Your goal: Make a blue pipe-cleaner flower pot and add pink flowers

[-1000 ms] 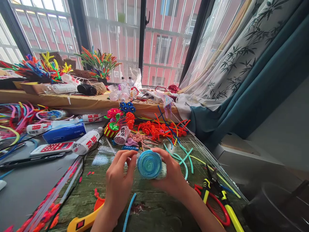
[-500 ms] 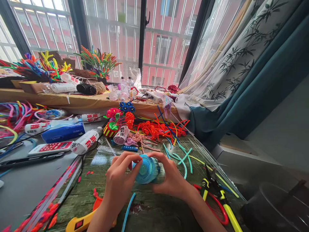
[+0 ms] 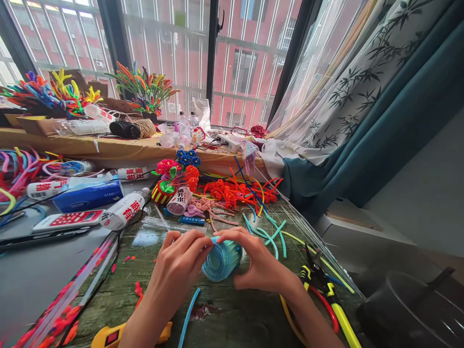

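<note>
Over green tabletop [image 3: 242, 321], just below frame centre: wide hold of right hand [image 3: 259, 263], narrow pinch of left hand [image 3: 183, 258], at edge of blue ridged cup [image 3: 220, 262]. Probably light, soft-sided, slightly yielding; best steadied round the wall.

Left hand [image 3: 179, 256] kinda hides the light-blue ringed fuzzy cylinder's [image 3: 219, 263] edge — yellow-and-black metal pliers [image 3: 331, 293] run off the bottom.

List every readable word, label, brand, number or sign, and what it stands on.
"喝开水" on the clear, white-labelled plastic container.
"有" on the clear, red-lettered plastic bottle; neighbouring characters unclear.
Too small or blurred: the blue rectangular pack, small flat blue packet and other white-labelled plastic bottles.
</note>
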`<state>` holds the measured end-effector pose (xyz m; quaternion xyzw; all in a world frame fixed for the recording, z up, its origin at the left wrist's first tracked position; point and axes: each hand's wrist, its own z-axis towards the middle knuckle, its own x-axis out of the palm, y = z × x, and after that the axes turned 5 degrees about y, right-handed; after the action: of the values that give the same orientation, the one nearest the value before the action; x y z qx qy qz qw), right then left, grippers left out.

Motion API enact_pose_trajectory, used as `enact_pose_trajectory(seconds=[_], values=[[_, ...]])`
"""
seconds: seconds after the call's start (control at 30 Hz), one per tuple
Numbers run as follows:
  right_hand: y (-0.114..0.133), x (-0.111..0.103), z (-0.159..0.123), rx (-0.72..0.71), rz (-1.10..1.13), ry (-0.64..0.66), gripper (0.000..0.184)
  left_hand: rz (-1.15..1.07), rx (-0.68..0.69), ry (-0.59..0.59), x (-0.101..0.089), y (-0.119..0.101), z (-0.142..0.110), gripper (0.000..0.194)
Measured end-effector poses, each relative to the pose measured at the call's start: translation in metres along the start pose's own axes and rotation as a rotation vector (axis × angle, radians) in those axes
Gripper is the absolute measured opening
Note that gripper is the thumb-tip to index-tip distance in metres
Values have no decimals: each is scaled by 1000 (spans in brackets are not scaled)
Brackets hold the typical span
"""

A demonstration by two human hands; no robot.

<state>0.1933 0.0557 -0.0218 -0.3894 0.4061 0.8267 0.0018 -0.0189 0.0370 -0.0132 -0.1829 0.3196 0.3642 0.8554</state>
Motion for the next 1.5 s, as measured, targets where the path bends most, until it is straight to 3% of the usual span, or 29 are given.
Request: enact_pose_trajectory(seconds=[0.4, 0.8, 1.03, 1.17, 1.37, 1.5], values=[[-3, -2, -1, -6, -22, 25, 78, 126, 58, 85, 6, 1, -6, 15], [-2, -4, -1, -56, -13, 30, 76, -74, -31, 113, 8, 0, -9, 6], [-1, -6, -2, 13, 25, 5, 72, -160, -89, 40, 8, 2, -10, 9], [0, -6, -5, 21, 148, 3, 77, -216, -231, 5, 9, 3, -9, 12], [-3, -2, -9, 13, 476, 18, 85, -743, -593, 366, 6, -3, -3, 49], [-3, 1, -5, 9, 681, -49, 70, -972, -738, 351, 1, -7, 2, 66]])
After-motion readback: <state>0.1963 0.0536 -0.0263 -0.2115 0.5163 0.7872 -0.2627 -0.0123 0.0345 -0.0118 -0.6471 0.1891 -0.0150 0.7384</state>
